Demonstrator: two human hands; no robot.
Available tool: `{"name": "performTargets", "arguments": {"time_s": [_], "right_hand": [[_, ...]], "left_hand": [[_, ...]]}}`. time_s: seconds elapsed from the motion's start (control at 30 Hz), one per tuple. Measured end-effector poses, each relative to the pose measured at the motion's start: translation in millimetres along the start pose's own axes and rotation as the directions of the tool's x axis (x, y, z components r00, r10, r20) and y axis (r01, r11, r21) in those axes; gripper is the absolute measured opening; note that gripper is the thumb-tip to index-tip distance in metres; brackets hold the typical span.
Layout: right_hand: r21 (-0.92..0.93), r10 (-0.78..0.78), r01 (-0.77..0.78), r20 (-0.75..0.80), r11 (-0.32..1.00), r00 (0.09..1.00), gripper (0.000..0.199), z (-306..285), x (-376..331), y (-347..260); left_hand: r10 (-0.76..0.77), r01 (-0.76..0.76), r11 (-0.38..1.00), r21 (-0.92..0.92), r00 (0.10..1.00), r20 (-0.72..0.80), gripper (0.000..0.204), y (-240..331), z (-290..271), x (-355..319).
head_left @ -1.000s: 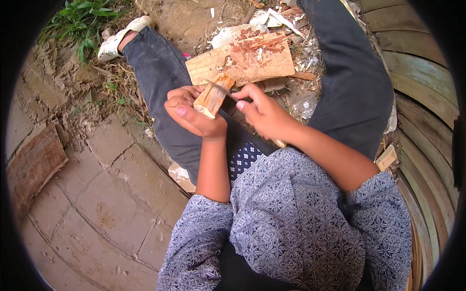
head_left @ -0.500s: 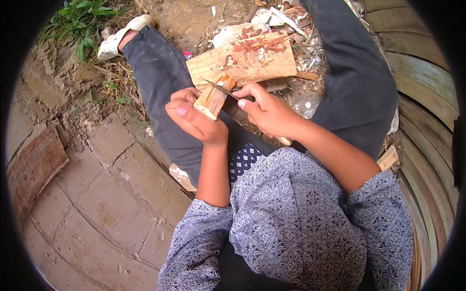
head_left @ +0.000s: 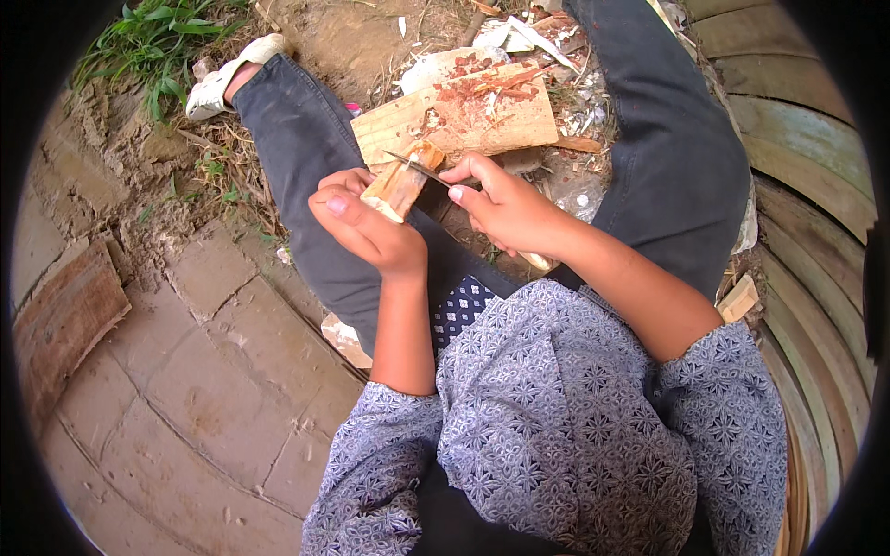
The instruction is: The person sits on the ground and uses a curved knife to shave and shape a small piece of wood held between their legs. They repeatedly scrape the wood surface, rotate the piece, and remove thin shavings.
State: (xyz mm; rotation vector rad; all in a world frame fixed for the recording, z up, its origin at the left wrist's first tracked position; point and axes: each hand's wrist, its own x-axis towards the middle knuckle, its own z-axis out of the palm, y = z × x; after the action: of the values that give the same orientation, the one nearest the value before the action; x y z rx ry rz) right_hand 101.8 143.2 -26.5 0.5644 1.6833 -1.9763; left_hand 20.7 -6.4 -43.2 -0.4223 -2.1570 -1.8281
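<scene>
My left hand (head_left: pixel 371 221) is closed around a small block of wood (head_left: pixel 400 189), pale at the near end and yellow-brown along its face. In my right hand (head_left: pixel 508 206) is a knife (head_left: pixel 416 165), its thin dark blade lying across the upper part of the block. The pale end of its handle (head_left: pixel 537 260) sticks out below my right palm. Just beyond both hands a flat wooden board (head_left: pixel 501 130) lies on the ground, strewn with reddish-brown bark chips (head_left: pixel 468 94). The fingertips of my left hand are partly hidden behind the block.
My legs in dark trousers (head_left: pixel 672 157) spread on either side of the board. Wood shavings and white scraps (head_left: pixel 533 42) litter the ground beyond. Curved planks (head_left: pixel 807 222) run along the right. Paving slabs (head_left: pixel 199 398) and a loose brown board (head_left: pixel 69 324) lie left, with grass (head_left: pixel 153 46) farther off.
The knife blade has shifted slightly up along the block, toward its far end. Both hands remain in their grips; the whole view has drifted a little.
</scene>
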Motion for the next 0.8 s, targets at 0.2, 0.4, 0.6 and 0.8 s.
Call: {"name": "performTargets", "arguments": {"time_s": [0.2, 0.4, 0.6, 0.8], "right_hand": [[-0.015, 0.092, -0.095, -0.145, 0.995, 0.985, 0.031, -9.3, 27.0, 28.7], [0.155, 0.054, -0.050, -0.025, 0.987, 0.998, 0.031, 0.8, -7.7, 8.7], [0.058, 0.003, -0.006, 0.054, 0.998, 0.999, 0.032, 5.0, -18.3, -12.5], [0.042, 0.160, -0.157, -0.072, 0.987, 0.985, 0.033, -17.8, 16.8, 20.0]], "left_hand": [[0.044, -0.058, 0.992, 0.109, 0.991, 0.124, 0.033, 11.2, 2.5, -0.6], [0.040, -0.044, 0.998, 0.039, 0.996, 0.079, 0.031, 7.4, 0.2, 1.9], [0.005, -0.007, 0.999, 0.034, 0.999, 0.045, 0.031, 5.5, -4.0, -0.2], [0.011, -0.021, 0.995, 0.096, 0.994, 0.104, 0.032, 12.9, 1.4, 2.9]]}}
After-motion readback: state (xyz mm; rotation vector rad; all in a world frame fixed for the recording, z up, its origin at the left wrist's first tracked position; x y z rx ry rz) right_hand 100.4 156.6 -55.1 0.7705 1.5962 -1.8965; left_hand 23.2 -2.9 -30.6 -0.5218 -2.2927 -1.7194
